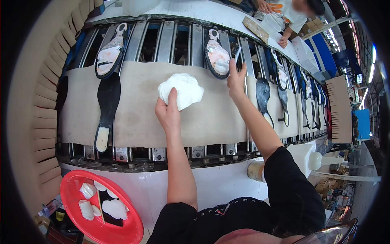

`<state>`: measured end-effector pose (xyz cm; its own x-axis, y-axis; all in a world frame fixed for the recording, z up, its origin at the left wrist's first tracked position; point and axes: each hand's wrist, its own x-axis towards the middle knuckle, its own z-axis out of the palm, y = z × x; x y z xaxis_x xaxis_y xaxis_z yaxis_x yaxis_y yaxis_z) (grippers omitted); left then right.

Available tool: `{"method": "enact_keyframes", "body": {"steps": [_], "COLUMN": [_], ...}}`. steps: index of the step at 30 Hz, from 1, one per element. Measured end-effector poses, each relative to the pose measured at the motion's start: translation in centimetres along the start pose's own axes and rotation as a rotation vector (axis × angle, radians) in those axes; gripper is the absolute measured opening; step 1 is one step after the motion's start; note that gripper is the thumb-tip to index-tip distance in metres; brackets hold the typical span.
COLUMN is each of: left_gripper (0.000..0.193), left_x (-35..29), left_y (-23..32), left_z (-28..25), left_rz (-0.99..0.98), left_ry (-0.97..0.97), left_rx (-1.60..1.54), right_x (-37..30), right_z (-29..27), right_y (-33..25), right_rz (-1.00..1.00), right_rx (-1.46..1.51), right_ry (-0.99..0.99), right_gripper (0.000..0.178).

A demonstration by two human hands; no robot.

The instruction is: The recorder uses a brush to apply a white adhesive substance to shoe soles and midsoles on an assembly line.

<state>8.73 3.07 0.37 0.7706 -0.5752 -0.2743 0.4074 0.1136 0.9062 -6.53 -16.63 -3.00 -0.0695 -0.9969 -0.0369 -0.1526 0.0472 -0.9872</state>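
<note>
My left hand (pixel 168 110) grips a crumpled white cloth (pixel 181 90) and presses it on the beige conveyor belt (pixel 138 105). My right hand (pixel 236 78) holds a thin white brush (pixel 237 53) upright beside a shoe sole (pixel 217 55) with a white and pink insole, which lies on the metal slats (pixel 170 38). A black sole (pixel 107 103) lies on the belt at the left, under another patterned sole (pixel 110 52).
More black soles (pixel 263 94) run along the belt to the right. A red basin (pixel 99 209) with white pieces sits at the lower left. Another person (pixel 293 14) works at the far side. Stacked beige inserts (pixel 50 81) curve along the left.
</note>
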Motion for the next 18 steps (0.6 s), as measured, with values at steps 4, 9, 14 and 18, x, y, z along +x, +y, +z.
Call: {"method": "enact_keyframes", "body": {"steps": [4,9,14,18], "left_gripper": [0.037,0.037,0.029,0.024], "left_x": [0.4,0.3,0.9,-2.1], "left_y": [0.2,0.3,0.7,5.6], "left_z": [-0.7,0.0,-0.6,0.2], "left_rz": [-0.007,0.039,0.397,0.48], "left_ry": [0.033,-0.009,-0.008,-0.034], "left_rx": [-0.002,-0.074,-0.119,-0.129], "right_x": [-1.1,-8.0,-19.8,-29.0], "right_z": [-3.7,-13.2,-22.1,-29.7], "right_y": [-3.5,-11.8,-19.0,-18.6], "right_rz": [0.069,0.061,0.194,0.239], "right_rx": [-0.019,-0.039,-0.035,-0.078], "right_ry": [0.053,-0.142,-0.406,-0.553], "right_gripper": [0.093,0.06,0.044,0.032]}}
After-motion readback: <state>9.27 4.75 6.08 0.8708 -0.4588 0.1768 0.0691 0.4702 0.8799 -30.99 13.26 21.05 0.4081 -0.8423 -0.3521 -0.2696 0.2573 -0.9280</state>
